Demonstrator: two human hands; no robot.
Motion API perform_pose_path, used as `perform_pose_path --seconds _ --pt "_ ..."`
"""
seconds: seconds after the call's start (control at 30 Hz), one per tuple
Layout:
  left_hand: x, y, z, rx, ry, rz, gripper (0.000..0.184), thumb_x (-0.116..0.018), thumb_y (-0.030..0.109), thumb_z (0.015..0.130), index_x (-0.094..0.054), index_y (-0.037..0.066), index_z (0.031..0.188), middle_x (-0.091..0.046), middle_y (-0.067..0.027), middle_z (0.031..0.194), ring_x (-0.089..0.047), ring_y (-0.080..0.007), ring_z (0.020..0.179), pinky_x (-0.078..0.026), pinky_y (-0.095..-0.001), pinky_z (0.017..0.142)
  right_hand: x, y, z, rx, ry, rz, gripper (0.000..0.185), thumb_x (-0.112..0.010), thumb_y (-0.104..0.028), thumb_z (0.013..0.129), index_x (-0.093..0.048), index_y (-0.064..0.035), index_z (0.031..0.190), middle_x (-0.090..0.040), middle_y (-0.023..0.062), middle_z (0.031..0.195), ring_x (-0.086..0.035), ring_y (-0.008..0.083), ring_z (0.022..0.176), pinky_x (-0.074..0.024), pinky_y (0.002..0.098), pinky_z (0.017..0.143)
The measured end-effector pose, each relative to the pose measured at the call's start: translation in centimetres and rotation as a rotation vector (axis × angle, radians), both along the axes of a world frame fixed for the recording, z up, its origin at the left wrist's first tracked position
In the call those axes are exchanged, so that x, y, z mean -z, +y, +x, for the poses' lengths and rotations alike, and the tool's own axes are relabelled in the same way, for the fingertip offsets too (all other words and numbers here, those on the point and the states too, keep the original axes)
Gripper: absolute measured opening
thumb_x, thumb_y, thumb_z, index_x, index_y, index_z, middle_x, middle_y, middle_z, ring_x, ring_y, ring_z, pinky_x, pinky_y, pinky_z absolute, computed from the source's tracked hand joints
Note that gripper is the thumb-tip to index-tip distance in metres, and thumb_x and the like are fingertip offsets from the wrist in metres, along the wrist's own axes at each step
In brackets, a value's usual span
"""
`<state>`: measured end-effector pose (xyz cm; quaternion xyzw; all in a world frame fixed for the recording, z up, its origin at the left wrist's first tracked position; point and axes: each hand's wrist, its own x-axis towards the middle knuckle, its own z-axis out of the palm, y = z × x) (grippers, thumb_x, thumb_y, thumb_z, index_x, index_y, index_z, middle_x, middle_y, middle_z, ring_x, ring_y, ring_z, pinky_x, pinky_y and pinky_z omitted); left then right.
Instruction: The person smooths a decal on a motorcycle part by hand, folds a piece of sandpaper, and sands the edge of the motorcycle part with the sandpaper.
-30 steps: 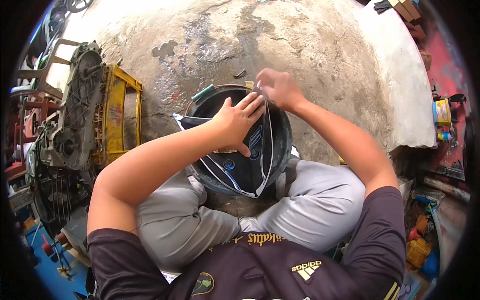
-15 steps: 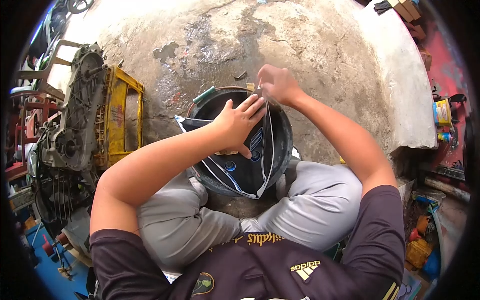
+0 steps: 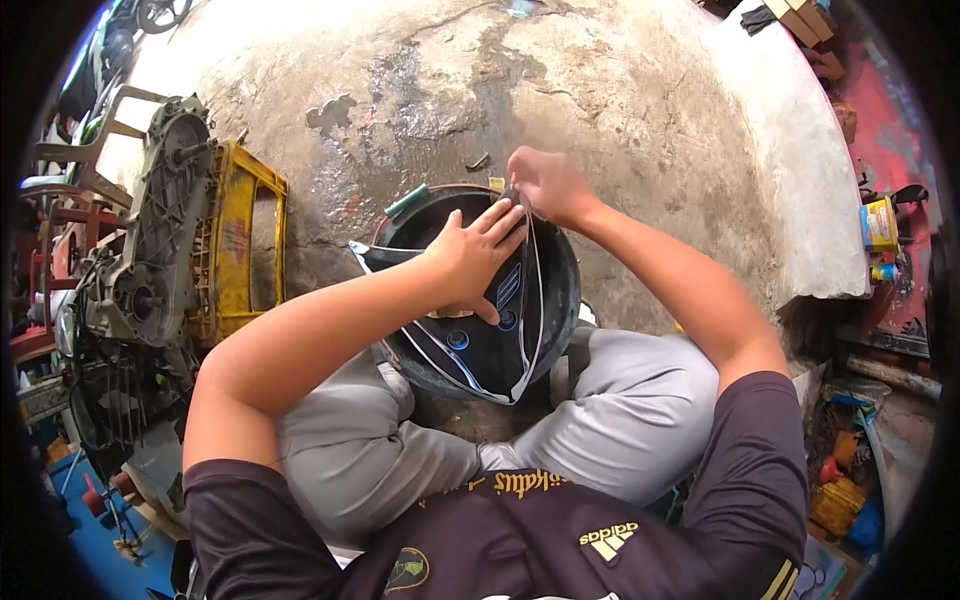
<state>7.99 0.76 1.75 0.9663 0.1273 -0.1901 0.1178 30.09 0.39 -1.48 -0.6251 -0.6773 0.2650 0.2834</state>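
Note:
A black panel with white edges, round blue-ringed marks and a blue striped emblem lies across a round black bucket between my legs. Spread over the panel's upper part is my left hand, fingers apart, its fingertips near the panel's far tip. My right hand is closed in a pinch at that tip, beyond the bucket's far rim; what it holds is too small and blurred to name. The bucket's handle has a green grip, resting at the far left of the rim.
A yellow crate and a grey metal engine casing stand at the left. A small dark object lies on the wet concrete floor beyond the bucket. At the right are a pale ledge, a yellow can and assorted parts.
The right hand has shifted slightly at the panel's tip, still pinched. The left hand stays spread on the panel. The bucket and hands sit slightly lower in view.

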Motion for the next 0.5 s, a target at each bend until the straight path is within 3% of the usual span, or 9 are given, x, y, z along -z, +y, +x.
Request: perform_pose_path --seconds 0.13,0.2,0.3,0.5 --pt "0.22 -0.2 -0.15 0.004 -0.004 -0.005 0.139 -0.089 0.069 0.065 -0.024 0.005 0.17 -0.019 -0.015 0.178 -0.013 -0.0311 0.166 -0.04 -0.0635 0.117 0.16 0.0 0.06 0.07 0.017 -0.033 0.019 -0.065 0.001 0.088 -0.067 -0.0018 0.106 -0.077 0.0171 0.089 -0.077 0.0342 0.086 -0.0595 0.0424 0.078" --pt "0.57 -0.17 -0.3 0.008 -0.031 0.049 0.139 -0.085 0.076 0.065 -0.027 0.005 0.169 -0.017 -0.0134 0.18 -0.014 -0.0289 0.166 -0.04 -0.0633 0.114 -0.14 -0.19 -0.14 -0.016 0.046 -0.042 0.02 -0.066 0.001 0.088 -0.066 -0.0019 0.107 -0.077 0.0172 0.089 -0.077 0.034 0.086 -0.0594 0.0426 0.078" --pt "0.13 -0.09 -0.19 0.004 -0.014 0.014 0.138 -0.088 0.069 0.067 -0.023 0.005 0.17 -0.017 -0.0153 0.178 -0.013 -0.0312 0.166 -0.039 -0.0634 0.118 -0.25 0.14 0.26 0.021 0.026 -0.076 0.021 -0.066 0.0 0.088 -0.066 -0.0022 0.108 -0.077 0.0168 0.088 -0.077 0.0339 0.086 -0.0595 0.0424 0.078" --pt "-0.31 -0.1 -0.16 -0.001 -0.001 0.006 0.138 -0.087 0.07 0.068 -0.022 0.005 0.17 -0.016 -0.0154 0.179 -0.012 -0.031 0.166 -0.037 -0.0636 0.119 0.23 0.12 0.25 0.004 0.053 -0.056 0.022 -0.067 0.001 0.087 -0.067 -0.0026 0.109 -0.078 0.0162 0.09 -0.077 0.0336 0.087 -0.0598 0.0427 0.079"
